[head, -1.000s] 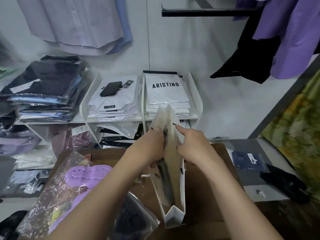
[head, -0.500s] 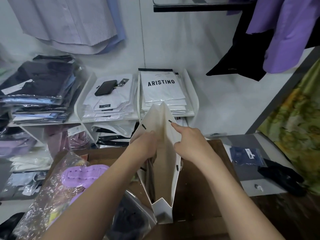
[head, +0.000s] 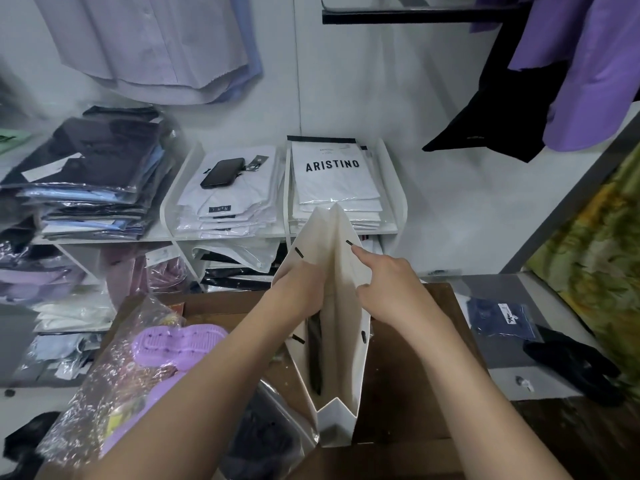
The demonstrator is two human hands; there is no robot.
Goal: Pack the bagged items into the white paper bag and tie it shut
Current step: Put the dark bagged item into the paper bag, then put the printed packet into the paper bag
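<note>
A clear bag holding purple slippers [head: 173, 344] lies at the left on the brown table [head: 408, 393]. A second clear bag with dark contents [head: 266, 441] lies just beside the white paper bag [head: 341, 271], which stands upright at the centre of the table. The left hand [head: 299, 292] grips the bag's left wall, fingers closed over its rim. The right hand [head: 394, 289] pinches the right wall, index finger extended toward a slot. A dark item stands inside the bag.

Soft even light, blurred warped edges.
</note>
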